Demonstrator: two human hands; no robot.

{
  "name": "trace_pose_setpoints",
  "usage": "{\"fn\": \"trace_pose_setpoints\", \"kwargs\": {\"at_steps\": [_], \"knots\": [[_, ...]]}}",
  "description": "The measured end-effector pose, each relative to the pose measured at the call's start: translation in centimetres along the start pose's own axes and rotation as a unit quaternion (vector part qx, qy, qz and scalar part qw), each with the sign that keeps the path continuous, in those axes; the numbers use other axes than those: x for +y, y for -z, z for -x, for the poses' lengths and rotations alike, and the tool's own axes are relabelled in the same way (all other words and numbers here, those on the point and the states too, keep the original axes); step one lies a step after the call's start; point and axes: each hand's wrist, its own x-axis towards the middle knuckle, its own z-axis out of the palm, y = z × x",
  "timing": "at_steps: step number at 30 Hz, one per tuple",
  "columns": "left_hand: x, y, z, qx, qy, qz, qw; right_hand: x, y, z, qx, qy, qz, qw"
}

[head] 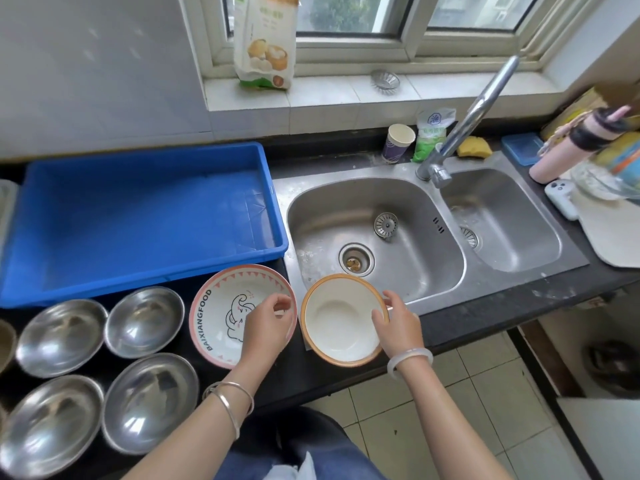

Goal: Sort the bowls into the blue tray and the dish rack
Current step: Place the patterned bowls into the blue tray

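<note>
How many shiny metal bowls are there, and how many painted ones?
Shiny metal bowls: 4
Painted bowls: 2, the pink-rimmed bowl and the orange-rimmed bowl
Total: 6
Something at the left edge is cut off, so it is not counted.

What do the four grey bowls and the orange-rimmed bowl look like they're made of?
Grey bowls: likely stainless steel, shiny, mirror-like reflections inside. Orange-rimmed bowl: smooth glossy white, ceramic or melamine; cannot tell which.
</note>
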Motion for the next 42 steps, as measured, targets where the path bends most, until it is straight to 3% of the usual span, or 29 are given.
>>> {"fn": "trace_pose_setpoints", "kwargs": {"at_steps": [4, 8, 13, 18, 28, 37, 42], "knots": [[-1.3, 2.9, 0.1, 0.085, 0.002, -0.014, 0.996, -2.9, -0.5, -0.5, 0.041, 0.132, 0.027, 0.990], [-3.3, 5.0, 0.6, 0.157, 0.026, -0.033, 0.987, -6.9, -3.4, -1.5, -0.003, 0.228, 0.086, 0.970], [-4.6, 5.9, 1.1, 0.191, 0.074, -0.010, 0.979, -10.6, -7.4, -3.1, -0.112, 0.250, 0.273, 0.922], [-4.9, 6.2, 1.2, 0.214, 0.091, 0.004, 0.973, -12.2, -9.3, -4.2, -0.159, 0.239, 0.335, 0.898], [-6.0, 6.7, 0.6, 0.190, 0.167, 0.079, 0.964, -12.8, -9.7, -5.1, -0.165, 0.236, 0.285, 0.914], [-5.0, 9.4, 0.1, 0.256, 0.168, 0.048, 0.951, -15.2, -6.9, -5.3, -0.187, 0.253, 0.204, 0.927], [-3.5, 12.3, -0.8, 0.294, 0.144, 0.122, 0.937, -17.4, -6.2, -5.7, -0.224, 0.210, 0.084, 0.948]]}}
